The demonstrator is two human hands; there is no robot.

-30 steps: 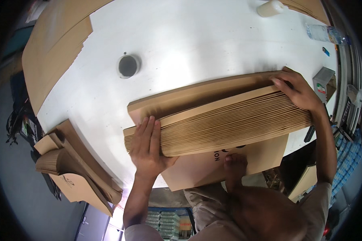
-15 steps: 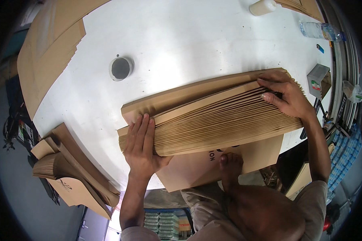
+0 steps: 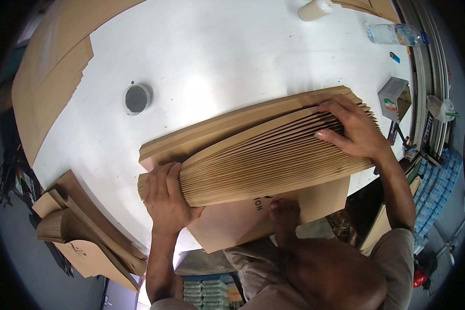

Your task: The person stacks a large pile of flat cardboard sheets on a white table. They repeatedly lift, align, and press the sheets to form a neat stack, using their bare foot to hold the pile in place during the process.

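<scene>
A thick stack of folded brown paper bags (image 3: 263,160) lies on the white table, its many folded edges turned toward me in a fan. My left hand (image 3: 164,194) is closed round the left end, fingers curled over the top and thumb along the lower front edge. At the right end my right hand (image 3: 351,124) grips the upper folds, fingers on top and thumb against the edges. Gaps show between the upper folds there, and the top layer bows upward. Behind lies another band of folded brown paper (image 3: 243,116). A flat printed brown panel (image 3: 232,227) extends below the stack.
More folded brown bags (image 3: 88,227) hang over the table's left edge. Cardboard sheets (image 3: 51,72) cover the far left. A round cup-like object (image 3: 137,99), a cream bottle (image 3: 315,9), a plastic water bottle (image 3: 395,34), a lighter (image 3: 394,57) and a grey box (image 3: 395,98) stand or lie around.
My left fingers have gone from lying flat to curling over the stack's end. Under my right hand the upper folds have spread and bowed up more. The whole view has shifted slightly.
</scene>
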